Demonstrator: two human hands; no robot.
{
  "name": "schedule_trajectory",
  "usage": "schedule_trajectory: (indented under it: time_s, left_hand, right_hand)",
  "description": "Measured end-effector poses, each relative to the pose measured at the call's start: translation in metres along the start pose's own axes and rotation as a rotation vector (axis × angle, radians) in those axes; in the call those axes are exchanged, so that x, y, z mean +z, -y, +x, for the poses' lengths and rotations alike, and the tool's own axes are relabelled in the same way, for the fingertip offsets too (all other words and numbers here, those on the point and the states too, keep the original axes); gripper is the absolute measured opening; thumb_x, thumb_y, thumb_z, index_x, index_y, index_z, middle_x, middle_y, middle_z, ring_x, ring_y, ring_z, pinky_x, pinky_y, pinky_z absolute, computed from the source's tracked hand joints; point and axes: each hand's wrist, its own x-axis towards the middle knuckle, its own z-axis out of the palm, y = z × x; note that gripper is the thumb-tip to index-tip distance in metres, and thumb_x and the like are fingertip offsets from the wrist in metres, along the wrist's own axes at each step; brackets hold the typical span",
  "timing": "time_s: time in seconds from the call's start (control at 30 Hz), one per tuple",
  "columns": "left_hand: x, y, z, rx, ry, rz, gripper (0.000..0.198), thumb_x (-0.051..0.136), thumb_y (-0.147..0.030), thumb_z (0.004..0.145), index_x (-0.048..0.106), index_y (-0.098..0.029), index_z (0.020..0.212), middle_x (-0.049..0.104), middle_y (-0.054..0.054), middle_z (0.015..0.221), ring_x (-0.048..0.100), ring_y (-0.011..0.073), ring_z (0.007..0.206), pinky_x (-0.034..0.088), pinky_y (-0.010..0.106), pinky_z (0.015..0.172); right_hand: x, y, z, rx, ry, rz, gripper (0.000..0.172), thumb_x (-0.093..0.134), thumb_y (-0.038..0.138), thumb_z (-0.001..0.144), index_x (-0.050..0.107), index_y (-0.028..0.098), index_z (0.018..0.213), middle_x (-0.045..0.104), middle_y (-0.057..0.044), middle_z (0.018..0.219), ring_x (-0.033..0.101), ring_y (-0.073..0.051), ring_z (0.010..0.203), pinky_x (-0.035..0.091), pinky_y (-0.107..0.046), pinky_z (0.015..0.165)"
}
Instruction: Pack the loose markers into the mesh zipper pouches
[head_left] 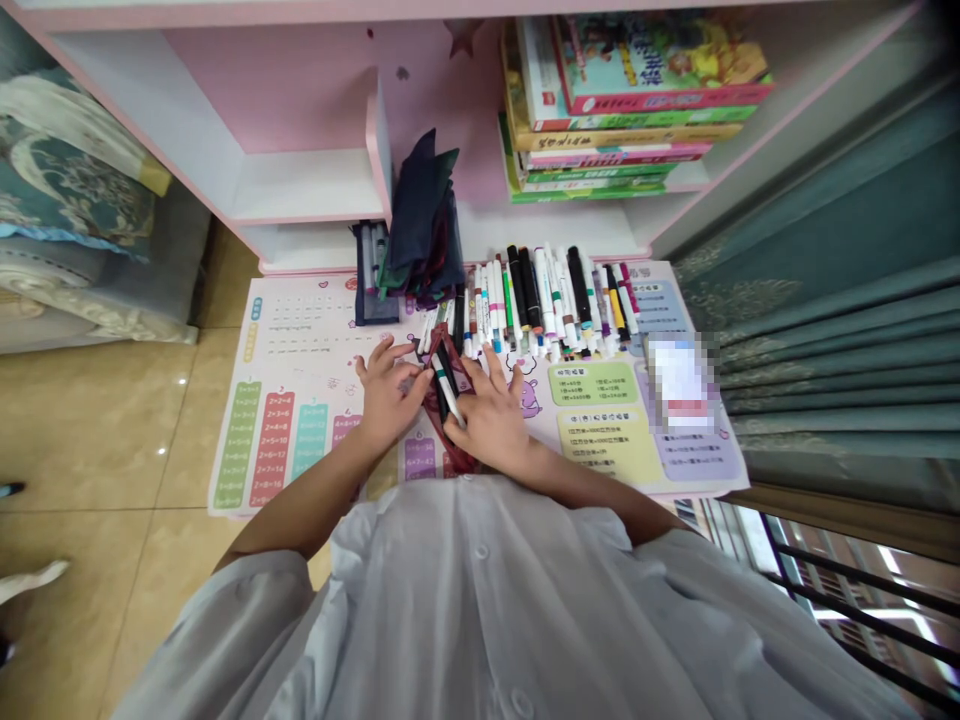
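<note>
While a pink-and-white bookshelf (315, 190) rises ahead with its stacked books (637, 110), you work low over a printed poster (277, 400) laid flat on the floor tiles (97, 430), apparently for a smooth surface, just beside a curtain (840, 340). Dark cloth pouches (424, 225) stand against the shelf, seemingly set aside, and a row of markers (540, 300) lies side by side, where each looks easy to reach. A dark red pouch (459, 458) lies between your hands. Your right grip (491, 415) is spread and pressed onto it, seemingly to steady it; your left grip (390, 385) curves at its edge, though whether it pinches anything is impossible to tell. Two markers (448, 390) lie at the pouch's mouth.
</note>
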Motion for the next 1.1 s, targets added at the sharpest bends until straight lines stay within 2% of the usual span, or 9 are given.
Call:
schedule_trajectory:
  time_s: [0.1,0.2,0.33,0.4,0.5,0.63,0.8,0.93,1.1]
  left_hand:
    - [0.000,0.000,0.000,-0.002,0.006,0.012,0.023,0.063,-0.035,0.088,0.063,-0.022,0.069,0.068,0.005,0.124,0.044,0.0293,0.138,0.018,0.062,0.114]
    - [0.000,0.000,0.000,-0.007,0.009,0.014,0.023,0.063,-0.035,0.088,0.064,-0.023,0.069,0.068,0.005,0.123,0.044,0.0298,0.138,0.018,0.063,0.114]
    - [-0.001,-0.001,0.000,-0.021,0.019,0.017,0.023,0.064,-0.035,0.087,0.063,-0.023,0.068,0.068,0.005,0.123,0.043,0.0305,0.138,0.018,0.063,0.114]
    - [-0.001,0.000,-0.001,-0.020,0.020,0.011,0.023,0.063,-0.036,0.087,0.063,-0.023,0.068,0.068,0.005,0.123,0.043,0.0310,0.138,0.018,0.063,0.113]
    - [0.000,0.000,-0.001,-0.014,0.006,-0.011,0.024,0.063,-0.036,0.087,0.063,-0.023,0.067,0.068,0.005,0.121,0.044,0.0315,0.138,0.017,0.064,0.114]
    - [0.000,0.000,-0.001,-0.016,0.012,-0.009,0.024,0.063,-0.037,0.088,0.063,-0.023,0.068,0.068,0.005,0.122,0.044,0.0312,0.138,0.017,0.063,0.114]
    - [-0.001,0.001,-0.001,-0.012,0.006,-0.009,0.023,0.064,-0.035,0.087,0.063,-0.023,0.068,0.069,0.005,0.122,0.045,0.0307,0.137,0.018,0.064,0.113]
    - [-0.001,0.001,0.000,-0.020,0.018,-0.006,0.024,0.064,-0.035,0.087,0.062,-0.023,0.067,0.068,0.005,0.123,0.044,0.0317,0.138,0.017,0.064,0.114]
    - [-0.001,0.000,0.000,-0.028,0.028,0.007,0.023,0.063,-0.036,0.087,0.063,-0.023,0.068,0.068,0.005,0.123,0.044,0.0310,0.138,0.018,0.064,0.113]
  right_hand:
    - [0.002,0.000,0.000,-0.008,0.027,-0.003,0.017,0.062,0.027,0.081,0.074,0.018,0.073,0.046,-0.016,0.152,0.023,-0.043,0.149,0.019,-0.075,0.111]
    - [-0.001,-0.003,0.003,-0.010,-0.002,0.002,0.024,0.060,0.034,0.086,0.075,0.019,0.074,0.049,-0.014,0.150,0.024,-0.042,0.149,0.021,-0.073,0.112]
    - [-0.007,-0.021,0.018,0.110,-0.165,-0.071,0.033,0.054,0.039,0.091,0.074,0.020,0.073,0.051,-0.012,0.148,0.026,-0.040,0.148,0.023,-0.069,0.113]
    - [-0.008,-0.035,0.029,0.183,-0.251,-0.142,0.032,0.054,0.036,0.090,0.073,0.019,0.072,0.050,-0.014,0.148,0.026,-0.042,0.148,0.022,-0.071,0.113]
    - [-0.005,-0.053,0.044,0.220,-0.312,-0.188,0.027,0.057,0.035,0.087,0.073,0.018,0.074,0.049,-0.017,0.148,0.024,-0.044,0.148,0.018,-0.075,0.111]
    - [0.000,-0.064,0.055,0.209,-0.295,-0.183,0.023,0.058,0.031,0.084,0.074,0.016,0.077,0.044,-0.019,0.152,0.020,-0.045,0.149,0.010,-0.077,0.111]
    - [0.000,-0.060,0.061,0.232,-0.231,-0.186,0.021,0.059,0.028,0.081,0.074,0.015,0.076,0.042,-0.021,0.153,0.021,-0.045,0.149,0.007,-0.079,0.111]
    - [0.001,-0.059,0.067,0.246,-0.186,-0.188,0.017,0.060,0.024,0.078,0.074,0.014,0.076,0.041,-0.021,0.154,0.018,-0.045,0.149,0.010,-0.081,0.109]
    - [-0.003,-0.059,0.068,0.237,-0.189,-0.219,0.014,0.060,0.023,0.075,0.071,0.015,0.071,0.043,-0.020,0.153,0.024,-0.047,0.147,0.018,-0.081,0.107]
